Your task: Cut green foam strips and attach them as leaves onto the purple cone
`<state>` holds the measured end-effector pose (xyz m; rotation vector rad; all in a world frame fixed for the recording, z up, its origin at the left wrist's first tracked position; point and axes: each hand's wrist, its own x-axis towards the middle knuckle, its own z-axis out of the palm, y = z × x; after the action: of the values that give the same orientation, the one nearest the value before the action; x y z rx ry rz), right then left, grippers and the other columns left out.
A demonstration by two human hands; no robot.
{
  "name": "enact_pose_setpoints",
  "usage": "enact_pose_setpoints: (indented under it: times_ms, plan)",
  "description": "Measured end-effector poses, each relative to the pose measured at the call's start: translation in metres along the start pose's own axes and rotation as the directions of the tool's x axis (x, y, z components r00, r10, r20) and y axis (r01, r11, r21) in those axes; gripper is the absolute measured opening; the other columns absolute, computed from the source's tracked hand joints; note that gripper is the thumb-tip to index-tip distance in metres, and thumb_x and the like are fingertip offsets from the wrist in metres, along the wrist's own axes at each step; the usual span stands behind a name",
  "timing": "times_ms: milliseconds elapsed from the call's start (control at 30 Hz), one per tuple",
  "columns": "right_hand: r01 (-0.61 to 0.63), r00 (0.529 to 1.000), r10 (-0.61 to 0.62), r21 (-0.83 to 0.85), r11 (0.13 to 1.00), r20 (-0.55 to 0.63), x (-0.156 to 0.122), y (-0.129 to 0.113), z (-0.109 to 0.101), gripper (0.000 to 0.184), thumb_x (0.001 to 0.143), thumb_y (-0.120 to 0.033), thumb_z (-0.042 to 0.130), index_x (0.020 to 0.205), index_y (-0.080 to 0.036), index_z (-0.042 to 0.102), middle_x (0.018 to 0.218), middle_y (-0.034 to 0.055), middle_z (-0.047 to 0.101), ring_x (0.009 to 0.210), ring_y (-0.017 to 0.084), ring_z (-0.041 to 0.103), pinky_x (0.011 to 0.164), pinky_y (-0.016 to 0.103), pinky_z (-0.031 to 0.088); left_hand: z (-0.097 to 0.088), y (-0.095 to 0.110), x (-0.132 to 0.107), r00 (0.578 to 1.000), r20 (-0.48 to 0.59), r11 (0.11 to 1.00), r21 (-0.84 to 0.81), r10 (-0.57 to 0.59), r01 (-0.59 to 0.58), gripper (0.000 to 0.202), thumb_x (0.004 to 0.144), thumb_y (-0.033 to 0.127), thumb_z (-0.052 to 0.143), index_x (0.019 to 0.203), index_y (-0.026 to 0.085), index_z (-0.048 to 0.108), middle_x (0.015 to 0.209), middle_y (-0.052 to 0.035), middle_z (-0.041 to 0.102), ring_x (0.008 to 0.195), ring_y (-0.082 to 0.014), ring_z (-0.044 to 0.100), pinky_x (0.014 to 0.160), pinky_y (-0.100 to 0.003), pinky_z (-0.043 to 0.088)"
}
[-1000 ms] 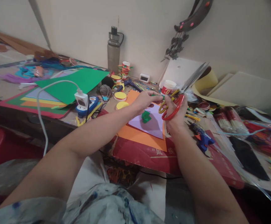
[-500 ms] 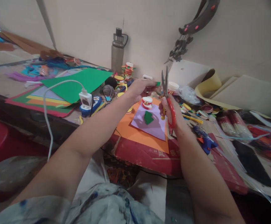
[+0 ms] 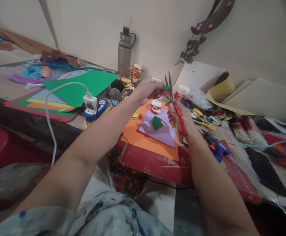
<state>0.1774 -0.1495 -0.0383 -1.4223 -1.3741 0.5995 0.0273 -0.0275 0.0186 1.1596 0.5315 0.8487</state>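
My left hand (image 3: 151, 90) pinches a small piece of green paper (image 3: 166, 87) at its fingertips. Red-handled scissors (image 3: 180, 119) are gripped in my right hand (image 3: 178, 114), blades pointing up and slightly parted, right beside the green piece. Whether the blades touch the paper I cannot tell. Below the hands, cut green paper pieces (image 3: 157, 123) lie on a purple sheet (image 3: 155, 137), which rests on an orange sheet (image 3: 135, 135). A short red-and-white paper cup piece (image 3: 156, 105) stands at the purple sheet's far edge.
Behind my right hand is a paper cup (image 3: 182, 92). A bottle (image 3: 124, 54) stands by the wall. Coloured sheets (image 3: 84, 87) and a power strip with a white charger (image 3: 91, 103) lie left. At right are a blue glue gun (image 3: 216, 149) and a black flat object (image 3: 266, 170).
The scissors have tilted and moved left, bringing their blades closer to the green piece in my left hand. My left hand has hardly moved. The view has shifted slightly.
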Motion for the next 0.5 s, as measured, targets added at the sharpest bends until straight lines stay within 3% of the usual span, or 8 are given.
enact_pose_setpoints:
  times_ms: [300, 500]
  plan:
    - [-0.061, 0.998, 0.059, 0.080, 0.995, 0.025, -0.0003, -0.0024, 0.0016, 0.058, 0.083, -0.078, 0.072, 0.104, -0.025, 0.061, 0.065, -0.0047, 0.043, 0.052, 0.010, 0.041, 0.039, 0.020, 0.034, -0.0015, -0.0015, 0.0023, 1.000, -0.001, 0.998, 0.061, 0.004, -0.004, 0.004, 0.084, 0.007, 0.070, 0.081, 0.010, 0.070, 0.071, -0.0038, 0.071, 0.075, -0.0107, 0.071, 0.080, -0.026, 0.052]
    - [-0.075, 0.997, 0.073, 0.080, 0.994, 0.020, -0.0015, -0.0033, 0.0017, 0.060, 0.081, -0.079, 0.073, 0.103, -0.024, 0.060, 0.065, -0.0055, 0.044, 0.052, 0.008, 0.042, 0.039, 0.018, 0.035, -0.0027, 0.0009, 0.0000, 1.000, 0.028, 0.999, 0.033, -0.010, 0.009, 0.014, 0.088, 0.004, 0.064, 0.076, 0.010, 0.067, 0.068, -0.0021, 0.071, 0.068, -0.0087, 0.068, 0.070, -0.023, 0.048]
